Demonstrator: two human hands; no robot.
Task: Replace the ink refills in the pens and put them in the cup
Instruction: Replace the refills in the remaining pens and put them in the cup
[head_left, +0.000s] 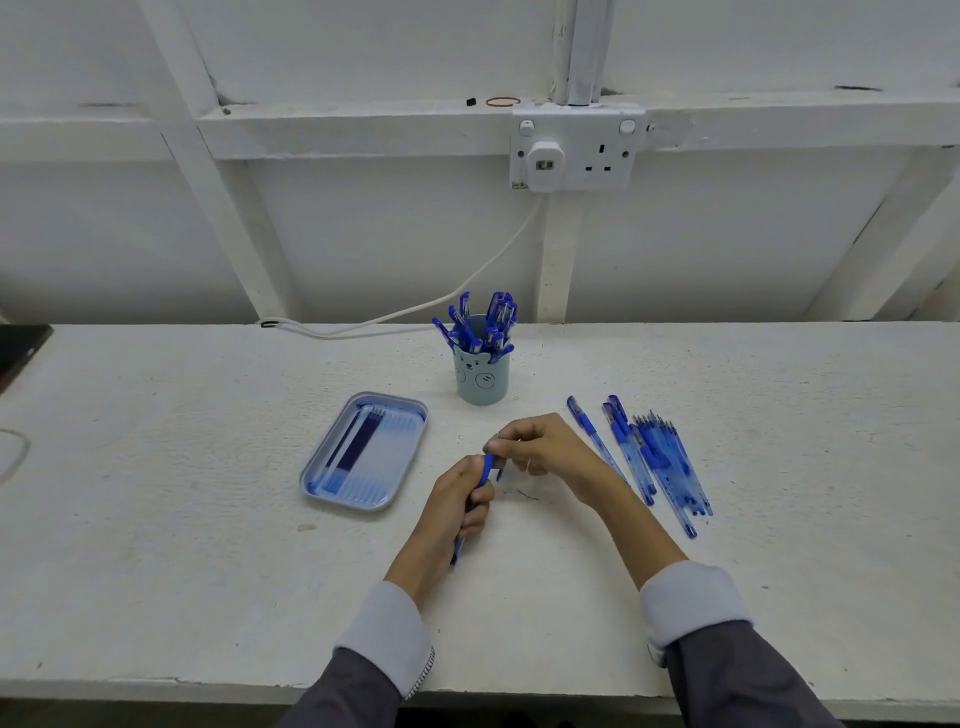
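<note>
My left hand (462, 501) grips a blue pen (487, 466) by its barrel, the tip end pointing up and away from me. My right hand (540, 447) pinches the pen's top end with curled fingers; what sits between those fingertips is too small to tell. A pale blue cup (482, 382) with a bear face stands behind my hands and holds several blue pens. To the left lies a blue tray (410, 410) with a few ink refills (358, 447) in it. A pile of blue pens (652, 457) lies to the right.
A white cable (415, 312) runs along the back of the white table (208, 571) up to a wall socket (574, 148). A dark object (18, 348) sits at the far left edge. Small ink marks (527, 494) stain the table near my hands.
</note>
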